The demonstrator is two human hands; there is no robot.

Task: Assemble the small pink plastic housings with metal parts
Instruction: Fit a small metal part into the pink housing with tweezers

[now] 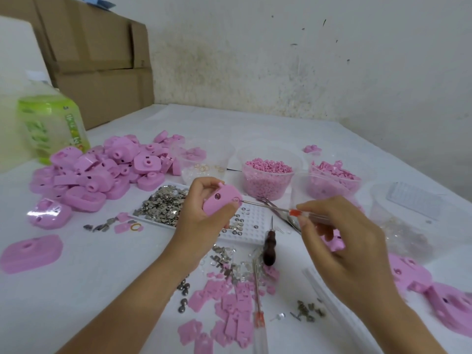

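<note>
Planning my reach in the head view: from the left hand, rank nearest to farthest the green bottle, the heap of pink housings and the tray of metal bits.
1. tray of metal bits, just left of the left hand
2. heap of pink housings, farther left
3. green bottle, far left, at the back

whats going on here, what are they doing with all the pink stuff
A person is putting small parts together at a white table. The left hand grips one pink housing. The right hand pinches a thin tool, its tip at a small hole in that housing. A heap of pink housings lies to the left, with a tray of metal parts beside the left hand.
</note>
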